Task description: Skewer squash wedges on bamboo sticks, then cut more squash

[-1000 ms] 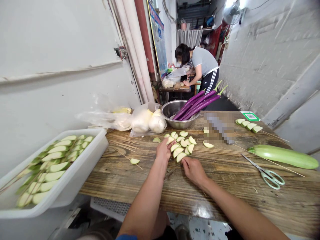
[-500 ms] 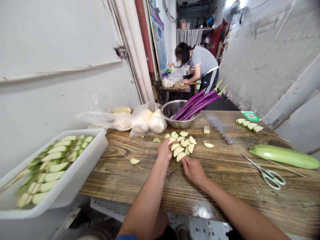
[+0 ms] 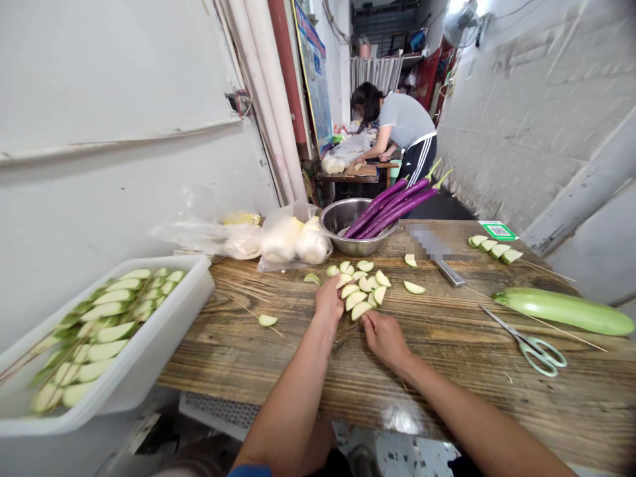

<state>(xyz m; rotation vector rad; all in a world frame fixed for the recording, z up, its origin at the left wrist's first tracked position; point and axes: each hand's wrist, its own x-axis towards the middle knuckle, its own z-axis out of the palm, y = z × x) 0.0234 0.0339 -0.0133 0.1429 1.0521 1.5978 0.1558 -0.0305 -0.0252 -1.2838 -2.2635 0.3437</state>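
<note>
Half-round zucchini slices (image 3: pixel 356 299), pale with green skin, lie heaped at mid-table between my hands. My left hand (image 3: pixel 328 301) is closed at the heap's left side, its fingertips on a zucchini slice (image 3: pixel 344 280). At the near edge of the heap, my right hand (image 3: pixel 386 338) is closed with its fingertips beside the nearest slice. A thin skewer end (image 3: pixel 403 383) shows below the right wrist; the rest is hidden by the hand. One slice (image 3: pixel 267 320) lies apart on the left, near loose bamboo skewers (image 3: pixel 248 283).
Left stands a white tub (image 3: pixel 201 275) of skewered slices. Behind the heap are bagged white vegetables (image 3: pixel 288 242) and a steel bowl (image 3: pixel 342 248) with purple eggplants (image 3: pixel 397 209). To the right lie a knife (image 3: pixel 450 273), scissors (image 3: pixel 534 351) and a whole zucchini (image 3: pixel 566 311). A person (image 3: pixel 407 122) bends over another table.
My hands have barely moved; the left shifted very slightly by the heap. The person at the back has moved their arms and shifted slightly right.
</note>
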